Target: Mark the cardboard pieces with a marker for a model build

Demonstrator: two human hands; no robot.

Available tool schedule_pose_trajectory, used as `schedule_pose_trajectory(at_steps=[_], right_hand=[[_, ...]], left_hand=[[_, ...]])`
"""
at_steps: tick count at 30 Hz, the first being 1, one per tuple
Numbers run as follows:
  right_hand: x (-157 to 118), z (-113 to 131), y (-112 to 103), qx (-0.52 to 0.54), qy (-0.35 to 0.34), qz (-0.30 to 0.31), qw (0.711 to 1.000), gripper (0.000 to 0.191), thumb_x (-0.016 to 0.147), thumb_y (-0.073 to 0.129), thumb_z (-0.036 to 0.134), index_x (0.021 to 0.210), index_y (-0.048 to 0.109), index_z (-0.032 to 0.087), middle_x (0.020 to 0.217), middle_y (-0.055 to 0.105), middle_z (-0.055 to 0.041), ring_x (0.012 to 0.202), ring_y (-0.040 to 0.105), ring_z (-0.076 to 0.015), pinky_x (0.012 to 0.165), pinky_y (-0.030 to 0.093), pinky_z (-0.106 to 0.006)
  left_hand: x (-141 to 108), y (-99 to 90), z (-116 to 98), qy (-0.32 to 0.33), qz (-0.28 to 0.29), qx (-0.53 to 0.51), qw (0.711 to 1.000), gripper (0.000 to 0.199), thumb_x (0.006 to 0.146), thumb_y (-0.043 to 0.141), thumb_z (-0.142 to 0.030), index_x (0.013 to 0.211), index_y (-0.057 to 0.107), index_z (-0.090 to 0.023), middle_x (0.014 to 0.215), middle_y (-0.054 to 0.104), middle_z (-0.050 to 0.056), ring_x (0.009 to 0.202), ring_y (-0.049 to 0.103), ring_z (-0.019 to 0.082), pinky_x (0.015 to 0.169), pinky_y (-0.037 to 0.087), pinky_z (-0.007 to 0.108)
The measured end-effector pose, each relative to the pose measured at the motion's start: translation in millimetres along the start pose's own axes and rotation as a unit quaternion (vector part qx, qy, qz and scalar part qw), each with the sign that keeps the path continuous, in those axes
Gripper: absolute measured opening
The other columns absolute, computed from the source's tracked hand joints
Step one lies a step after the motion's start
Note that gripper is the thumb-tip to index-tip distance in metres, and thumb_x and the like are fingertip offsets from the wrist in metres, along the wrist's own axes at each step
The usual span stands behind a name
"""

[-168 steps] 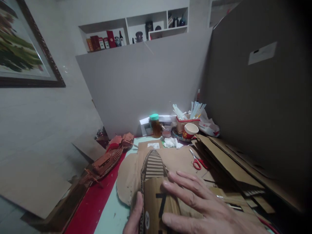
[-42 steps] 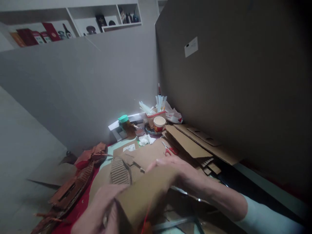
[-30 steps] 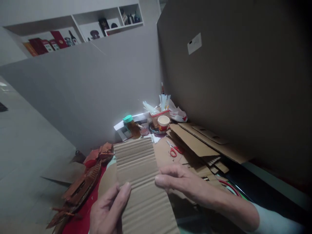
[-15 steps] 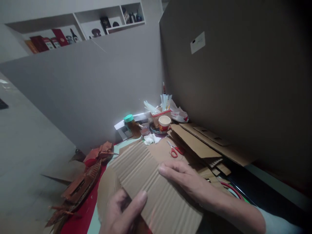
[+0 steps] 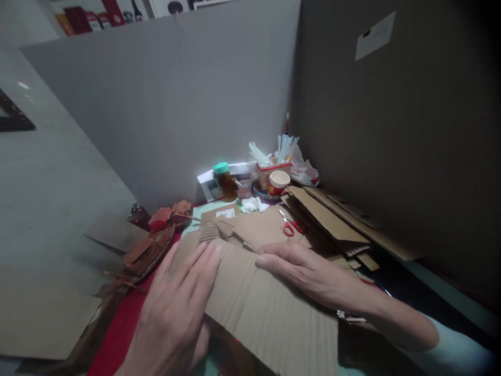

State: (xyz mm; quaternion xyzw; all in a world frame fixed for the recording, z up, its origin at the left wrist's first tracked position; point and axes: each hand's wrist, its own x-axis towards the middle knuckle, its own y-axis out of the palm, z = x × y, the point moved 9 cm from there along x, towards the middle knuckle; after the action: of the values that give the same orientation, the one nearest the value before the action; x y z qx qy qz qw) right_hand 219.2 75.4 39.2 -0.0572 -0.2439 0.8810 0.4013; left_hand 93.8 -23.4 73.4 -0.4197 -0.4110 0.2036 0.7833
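A corrugated cardboard sheet (image 5: 270, 308) lies tilted between my two hands in the lower middle. My right hand (image 5: 297, 266) grips its upper right edge, thumb on top and the fingers hidden beneath. My left hand (image 5: 180, 297) lies over the sheet's left end, fingers stretched out and pressed on its surface, the thumb low under the edge. Beyond the sheet, red-handled scissors (image 5: 288, 227) rest on flat brown cardboard (image 5: 258, 227). A small ridged cardboard piece (image 5: 210, 232) shows just past my left fingertips.
Behind are a paper cup (image 5: 279, 183), a box of glue sticks (image 5: 266, 175), a green-lidded jar (image 5: 226, 183) and crumpled tissue (image 5: 254, 204). A reddish model boat (image 5: 148, 250) stands at left. Folded cardboard (image 5: 332, 219) leans at right.
My left hand has moved from gripping the sheet's lower left edge to lying across its upper left end. The sheet's face has turned, and the view has shifted down and left.
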Motion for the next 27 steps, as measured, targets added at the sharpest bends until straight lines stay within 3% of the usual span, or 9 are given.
schedule_pose_trajectory(at_steps=[2,5,8,10,13,14,17,22,27], right_hand=[[4,12,1,-0.028,-0.011,-0.011,0.999,0.037,0.103,0.040,0.052,0.089,0.060,0.023,0.076,0.054,-0.0004,0.073,0.053,-0.0209,0.066,0.039,-0.032],[3,48,0,-0.180,-0.116,-0.060,0.975,0.035,0.102,0.049,0.045,0.122,0.059,0.019,0.094,0.064,-0.0073,0.088,0.054,-0.0266,0.078,0.042,-0.040],[-9,83,18,-0.349,-0.233,-0.074,0.905,0.053,0.100,0.050,0.055,0.120,0.064,0.008,0.111,0.066,-0.0171,0.101,0.051,-0.0339,0.090,0.042,-0.050],[-14,89,31,-0.419,-0.234,-0.071,0.874,0.058,0.097,0.049,0.060,0.111,0.068,0.007,0.103,0.066,-0.0177,0.093,0.053,-0.0354,0.084,0.045,-0.054],[-12,83,50,-0.530,-0.195,-0.080,0.821,0.024,0.094,0.047,0.018,0.094,0.069,0.009,0.080,0.061,-0.0137,0.070,0.053,-0.0290,0.058,0.043,-0.043],[-9,79,54,-0.550,-0.178,-0.085,0.811,0.025,0.088,0.044,0.005,0.094,0.068,0.009,0.077,0.059,-0.0129,0.065,0.052,-0.0267,0.052,0.039,-0.039],[1,64,63,-0.545,-0.144,-0.097,0.820,0.034,0.079,0.043,-0.004,0.103,0.063,0.010,0.083,0.060,-0.0132,0.064,0.055,-0.0244,0.046,0.032,-0.036],[9,43,76,-0.490,-0.144,-0.111,0.852,0.010,0.084,0.049,0.014,0.092,0.050,0.020,0.084,0.056,-0.0062,0.057,0.054,-0.0196,0.045,0.039,-0.033],[16,30,78,-0.469,-0.147,-0.143,0.859,0.009,0.084,0.045,0.013,0.090,0.047,0.020,0.089,0.058,-0.0093,0.059,0.061,-0.0208,0.047,0.046,-0.033]], left_hand=[[-5,-5.9,9,-0.031,-0.041,0.029,0.998,0.071,0.072,0.044,0.005,0.143,0.042,0.002,0.119,0.071,0.020,0.109,0.060,0.030,0.106,0.037,0.052],[-12,-9.1,23,-0.072,-0.063,0.078,0.992,0.062,0.072,0.048,0.006,0.133,0.055,0.002,0.099,0.075,0.015,0.083,0.061,0.029,0.085,0.044,0.045],[-20,-9.9,37,-0.117,-0.071,0.106,0.985,0.054,0.074,0.051,0.002,0.127,0.061,0.002,0.093,0.074,0.015,0.078,0.062,0.031,0.077,0.045,0.044],[-26,-9.4,43,-0.143,-0.078,0.110,0.980,0.050,0.077,0.050,0.000,0.125,0.062,0.002,0.091,0.074,0.016,0.075,0.064,0.032,0.072,0.046,0.043],[-33,-6.7,42,-0.158,-0.096,0.091,0.979,0.048,0.080,0.047,0.000,0.126,0.061,0.002,0.095,0.076,0.017,0.077,0.068,0.029,0.072,0.047,0.040],[-34,-5.8,41,-0.160,-0.106,0.082,0.978,0.047,0.082,0.046,0.000,0.126,0.060,0.003,0.097,0.076,0.017,0.078,0.069,0.027,0.073,0.047,0.038],[-37,1.2,38,-0.174,-0.123,0.043,0.976,0.043,0.087,0.045,-0.003,0.128,0.059,0.001,0.099,0.077,0.014,0.082,0.072,0.022,0.073,0.048,0.032],[-39,21.5,48,-0.226,-0.113,-0.009,0.967,0.042,0.092,0.044,-0.014,0.131,0.057,-0.005,0.105,0.074,0.015,0.092,0.074,0.025,0.072,0.057,0.032],[-44,36.3,57,-0.220,-0.111,-0.015,0.969,0.045,0.091,0.038,-0.010,0.135,0.048,-0.006,0.110,0.070,0.020,0.091,0.074,0.026,0.065,0.059,0.031]])
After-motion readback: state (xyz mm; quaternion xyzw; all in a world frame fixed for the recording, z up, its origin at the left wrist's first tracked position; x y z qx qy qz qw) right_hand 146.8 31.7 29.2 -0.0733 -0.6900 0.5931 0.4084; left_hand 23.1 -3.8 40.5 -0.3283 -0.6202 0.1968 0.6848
